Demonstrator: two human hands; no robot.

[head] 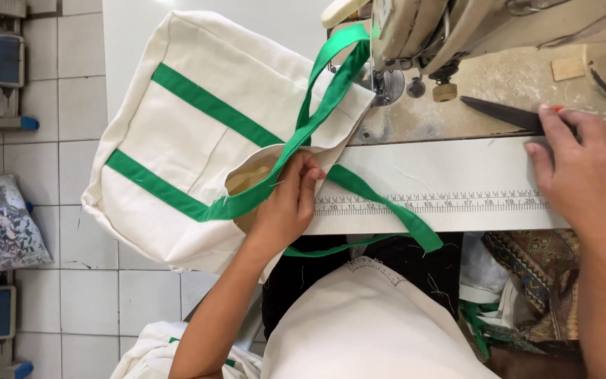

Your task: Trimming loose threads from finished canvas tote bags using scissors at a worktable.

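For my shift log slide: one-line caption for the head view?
Left hand grips the cream tote bag by its green strap at the sewing machine; right hand touches scissors.

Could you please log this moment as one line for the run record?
left hand: pinching green strap at cream bag opening | right hand: on dark scissors | sewing machine: behind

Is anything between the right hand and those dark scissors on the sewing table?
Nothing visible. The right hand already rests on the scissors at the handle end, and the blades lie bare on the sewing table.
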